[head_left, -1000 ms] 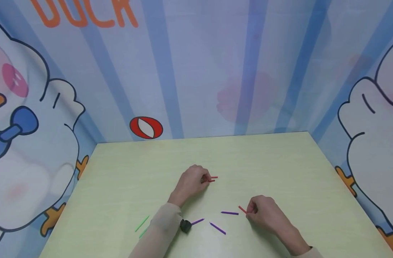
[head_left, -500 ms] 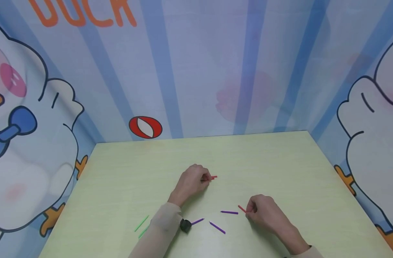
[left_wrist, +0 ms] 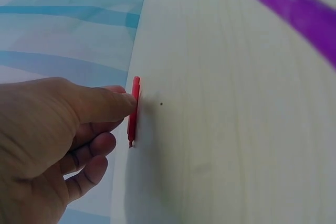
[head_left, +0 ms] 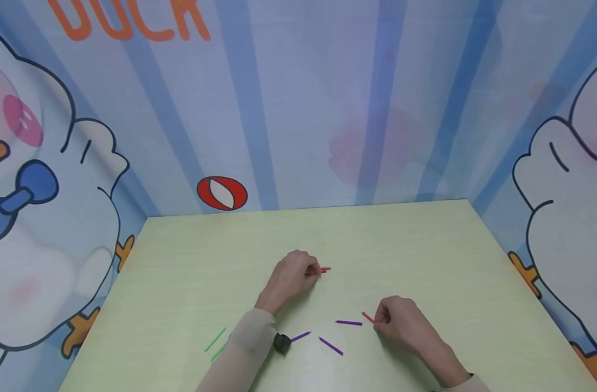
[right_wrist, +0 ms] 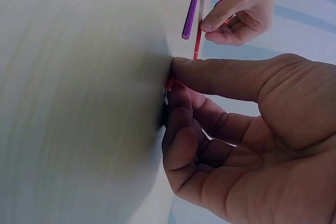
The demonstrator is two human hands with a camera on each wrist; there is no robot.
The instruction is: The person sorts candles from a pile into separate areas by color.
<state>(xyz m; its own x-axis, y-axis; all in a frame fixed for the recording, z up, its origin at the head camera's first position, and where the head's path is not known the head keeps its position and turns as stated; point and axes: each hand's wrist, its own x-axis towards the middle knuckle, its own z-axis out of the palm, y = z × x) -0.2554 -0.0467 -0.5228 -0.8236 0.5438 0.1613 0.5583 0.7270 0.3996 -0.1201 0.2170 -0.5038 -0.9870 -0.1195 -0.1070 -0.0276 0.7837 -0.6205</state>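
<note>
My left hand (head_left: 290, 276) reaches over the middle of the table and pinches two thin red sticks (head_left: 326, 269) between thumb and fingers. In the left wrist view these red sticks (left_wrist: 134, 116) lie side by side, close over the table. Nearer and to the right, my right hand (head_left: 407, 322) pinches another red stick (head_left: 367, 317), whose far end pokes out to the left. Most of that stick is hidden by the fingers in the right wrist view, where only a bit of red (right_wrist: 172, 83) shows below the thumb.
Three purple sticks, one of them this purple stick (head_left: 348, 323), lie on the pale table (head_left: 396, 245) between the arms. Left of the left sleeve are two green sticks, one green stick (head_left: 214, 339) partly apart from the other. A small black block (head_left: 281, 343) sits at that sleeve. A cartoon-printed backdrop surrounds the table.
The two red sticks at my left fingertips stood slightly apart a second ago and now lie closer together. My right hand and its red stick hold still.
</note>
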